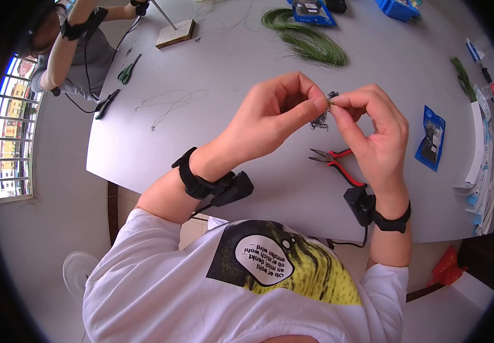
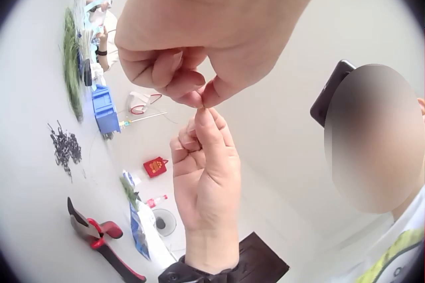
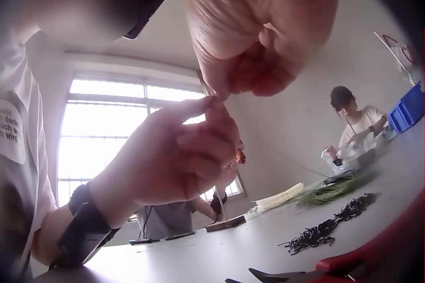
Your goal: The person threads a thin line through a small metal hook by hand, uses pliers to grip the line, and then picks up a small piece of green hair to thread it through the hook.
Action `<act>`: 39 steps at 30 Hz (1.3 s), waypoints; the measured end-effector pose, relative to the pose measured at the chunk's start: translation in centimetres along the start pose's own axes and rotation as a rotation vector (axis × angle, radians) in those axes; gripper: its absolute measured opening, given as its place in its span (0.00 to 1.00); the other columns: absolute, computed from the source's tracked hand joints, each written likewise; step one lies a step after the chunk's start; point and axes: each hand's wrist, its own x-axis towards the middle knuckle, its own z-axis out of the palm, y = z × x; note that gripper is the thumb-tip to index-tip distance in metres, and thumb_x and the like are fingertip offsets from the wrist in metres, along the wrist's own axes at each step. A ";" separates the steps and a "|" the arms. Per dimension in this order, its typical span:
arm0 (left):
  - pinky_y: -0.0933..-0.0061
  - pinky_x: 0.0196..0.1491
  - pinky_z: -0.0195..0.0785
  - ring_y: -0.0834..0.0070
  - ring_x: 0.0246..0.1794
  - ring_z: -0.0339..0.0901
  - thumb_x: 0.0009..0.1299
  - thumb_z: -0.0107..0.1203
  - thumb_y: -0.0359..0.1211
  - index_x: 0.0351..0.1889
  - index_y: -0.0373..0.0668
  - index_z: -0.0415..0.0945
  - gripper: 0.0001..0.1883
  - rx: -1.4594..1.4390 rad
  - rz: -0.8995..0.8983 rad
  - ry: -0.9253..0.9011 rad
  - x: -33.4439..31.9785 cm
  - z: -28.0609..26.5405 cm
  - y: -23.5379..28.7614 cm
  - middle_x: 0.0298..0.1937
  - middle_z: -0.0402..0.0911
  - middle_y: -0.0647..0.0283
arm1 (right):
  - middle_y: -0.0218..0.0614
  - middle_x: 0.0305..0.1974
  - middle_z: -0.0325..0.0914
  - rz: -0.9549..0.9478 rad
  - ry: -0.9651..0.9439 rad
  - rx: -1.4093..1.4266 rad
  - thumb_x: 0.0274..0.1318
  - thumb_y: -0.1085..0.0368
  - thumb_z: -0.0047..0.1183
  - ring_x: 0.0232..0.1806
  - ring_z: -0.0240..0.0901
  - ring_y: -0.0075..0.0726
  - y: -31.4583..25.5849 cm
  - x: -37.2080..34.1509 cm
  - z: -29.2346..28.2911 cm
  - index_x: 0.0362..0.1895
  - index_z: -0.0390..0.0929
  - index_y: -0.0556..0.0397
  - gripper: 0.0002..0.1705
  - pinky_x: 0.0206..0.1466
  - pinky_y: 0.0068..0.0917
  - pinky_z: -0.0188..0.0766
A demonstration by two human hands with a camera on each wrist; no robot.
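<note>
Left hand point(image 1: 270, 117) and right hand point(image 1: 375, 123) meet fingertip to fingertip above the table. Thumb and forefinger of each pinch a tiny yellowish piece point(image 1: 329, 105), mostly covered by the fingertips; I cannot tell its kind. In the left wrist view the right hand point(image 2: 209, 177) comes up from below to the same pinch. Under the hands lies a pile of small black metal pieces point(image 3: 325, 226), spread in a strip. Pliers with red and black handles point(image 1: 341, 163) rest on the table just below the right hand, jaws pointing left.
A bundle of green strands point(image 1: 310, 40) lies at the back, by a blue packet point(image 1: 315, 12) and a blue bin point(image 1: 398, 8). Another blue packet point(image 1: 430, 139) is at right. Thin lines with hooks point(image 1: 170, 106), scissors point(image 1: 128, 70) and a wooden block point(image 1: 175, 34) are at left, near another person point(image 1: 75, 63).
</note>
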 end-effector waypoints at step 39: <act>0.85 0.25 0.57 0.89 0.23 0.66 0.65 0.61 0.19 0.36 0.37 0.76 0.06 0.610 0.626 0.170 0.7 -0.4 -0.8 0.38 0.77 0.66 | 0.28 0.31 0.78 0.355 -0.103 0.434 0.62 0.68 0.57 0.32 0.71 0.18 -0.1 -0.3 -0.5 0.35 0.78 0.58 0.06 0.40 0.19 0.69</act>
